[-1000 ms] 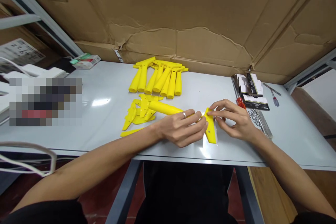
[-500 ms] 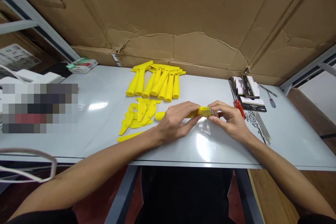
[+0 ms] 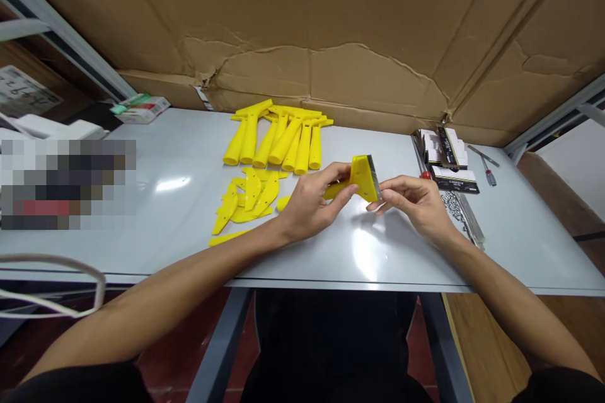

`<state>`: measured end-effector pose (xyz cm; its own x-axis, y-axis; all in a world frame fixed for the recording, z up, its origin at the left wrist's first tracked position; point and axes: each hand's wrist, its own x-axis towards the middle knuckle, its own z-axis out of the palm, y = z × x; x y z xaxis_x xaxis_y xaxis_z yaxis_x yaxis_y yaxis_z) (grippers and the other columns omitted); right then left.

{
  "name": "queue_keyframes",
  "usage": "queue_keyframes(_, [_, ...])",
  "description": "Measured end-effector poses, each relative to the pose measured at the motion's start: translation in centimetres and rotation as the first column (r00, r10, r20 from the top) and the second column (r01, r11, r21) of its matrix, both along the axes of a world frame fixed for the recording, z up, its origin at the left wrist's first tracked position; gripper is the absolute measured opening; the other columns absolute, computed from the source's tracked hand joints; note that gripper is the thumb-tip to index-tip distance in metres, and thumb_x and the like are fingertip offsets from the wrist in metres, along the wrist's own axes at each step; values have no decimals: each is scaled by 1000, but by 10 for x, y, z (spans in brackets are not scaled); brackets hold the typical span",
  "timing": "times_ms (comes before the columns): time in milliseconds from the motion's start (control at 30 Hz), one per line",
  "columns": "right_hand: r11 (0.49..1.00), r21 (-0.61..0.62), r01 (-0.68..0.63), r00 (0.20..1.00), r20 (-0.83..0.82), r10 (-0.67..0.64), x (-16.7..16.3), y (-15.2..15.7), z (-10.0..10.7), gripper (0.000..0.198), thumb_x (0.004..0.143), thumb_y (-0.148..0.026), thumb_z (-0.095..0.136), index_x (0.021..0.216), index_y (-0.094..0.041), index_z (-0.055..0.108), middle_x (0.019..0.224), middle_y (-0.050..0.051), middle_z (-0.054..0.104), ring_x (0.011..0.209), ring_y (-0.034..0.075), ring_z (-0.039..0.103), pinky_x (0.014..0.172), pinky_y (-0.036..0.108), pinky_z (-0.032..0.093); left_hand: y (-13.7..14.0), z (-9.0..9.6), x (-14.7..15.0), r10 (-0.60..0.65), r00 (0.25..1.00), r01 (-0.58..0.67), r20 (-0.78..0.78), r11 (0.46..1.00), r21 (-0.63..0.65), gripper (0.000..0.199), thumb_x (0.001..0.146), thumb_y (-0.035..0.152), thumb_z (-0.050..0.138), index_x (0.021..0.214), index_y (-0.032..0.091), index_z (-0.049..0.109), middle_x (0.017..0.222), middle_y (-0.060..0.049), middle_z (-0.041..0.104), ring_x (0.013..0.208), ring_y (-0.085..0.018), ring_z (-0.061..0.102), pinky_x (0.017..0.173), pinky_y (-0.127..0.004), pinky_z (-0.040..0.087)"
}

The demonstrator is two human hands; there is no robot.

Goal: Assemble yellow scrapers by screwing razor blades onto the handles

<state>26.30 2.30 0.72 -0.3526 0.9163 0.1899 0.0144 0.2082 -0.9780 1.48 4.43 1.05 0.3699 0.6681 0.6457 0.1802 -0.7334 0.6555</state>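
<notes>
My left hand (image 3: pixel 309 204) is closed around the handle of a yellow scraper (image 3: pixel 363 179), held above the table with its wide head turned up to the right. A thin metal blade (image 3: pixel 374 175) runs along the head's right edge. At the blade's lower corner, the thumb and fingers of my right hand (image 3: pixel 416 198) are pinched together. Part of the scraper's handle is hidden behind my left hand. Loose yellow plates (image 3: pixel 253 192) with small holes lie left of it. Behind them rest several yellow scraper handles (image 3: pixel 283 138), side by side.
To the right are black-and-white boxes (image 3: pixel 454 179), a partly covered red screwdriver (image 3: pixel 426 175), small metal fasteners (image 3: pixel 454 206) and long metal strips (image 3: pixel 471 223). A small screwdriver (image 3: pixel 490 176) lies farther right. Cardboard (image 3: pixel 307 75) lines the table's back; a small carton (image 3: pixel 142 109) stands back left.
The scraper has been turned so that its flat face and blade edge now show. My right fingers have slid to the blade's lower corner. The view has shifted slightly.
</notes>
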Motion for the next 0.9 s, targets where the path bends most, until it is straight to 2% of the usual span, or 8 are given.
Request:
queue_keyframes(100, [970,227,85,983,137,-118,0,1,2,13,96,-30,76,104,-23,82,99,4,77,84,11,75,66,21,62,1,-1,1,-12,1000,12,-8,1000,-11,22,103,29,65,120,16,67,111,-10,81,100,-19,80,92,-30,66])
queue_keyframes(200, [869,486,92,949,222,-224,-2,0,5,14,95,-20,75,106,-24,83,93,2,76,80,7,70,67,21,56,1,0,1,-22,1000,22,-8,999,-27,22,103,30,65,120,16,66,113,-10,81,102,-19,80,95,-31,66])
queue_keyframes(300, [767,634,99,939,195,-282,-7,-2,5,21,94,-13,73,109,-25,83,86,0,74,75,7,66,69,23,54,0,1,2,-41,999,41,7,998,-40,22,103,30,65,120,16,65,115,-10,80,103,-19,80,94,-30,67])
queue_keyframes(400, [744,657,121,937,172,-305,-10,-3,4,24,93,-11,73,109,-26,83,83,0,73,74,7,65,68,23,53,0,1,2,-45,998,47,32,997,-64,23,103,31,65,119,15,65,116,-10,80,104,-19,80,95,-29,67])
queue_keyframes(633, [826,553,108,945,201,-258,-9,-2,8,16,96,-18,73,103,-25,84,84,-1,74,66,5,64,61,20,53,3,-1,1,-47,999,47,3,992,-115,27,103,38,66,120,17,64,114,-10,79,97,-19,79,92,-33,67])
queue_keyframes(767, [808,581,94,926,246,-285,-9,-2,9,12,97,-23,72,100,-22,83,89,0,77,71,6,67,63,21,54,5,-1,0,-67,996,62,-51,993,-102,26,104,36,65,120,17,63,112,-9,79,100,-19,79,87,-30,66])
queue_keyframes(833, [797,600,70,894,318,-317,0,0,15,14,97,-27,72,103,-21,83,95,2,79,76,7,68,65,21,54,5,0,-1,-66,994,58,-83,994,-97,23,104,35,64,119,18,62,109,-8,79,99,-18,78,84,-28,65])
queue_keyframes(900, [799,593,106,814,410,-412,20,4,26,20,98,-31,71,109,-20,83,103,3,80,79,8,70,67,21,55,5,2,-3,-58,993,48,-101,995,-91,20,104,34,62,117,18,60,107,-7,78,97,-17,77,83,-28,64])
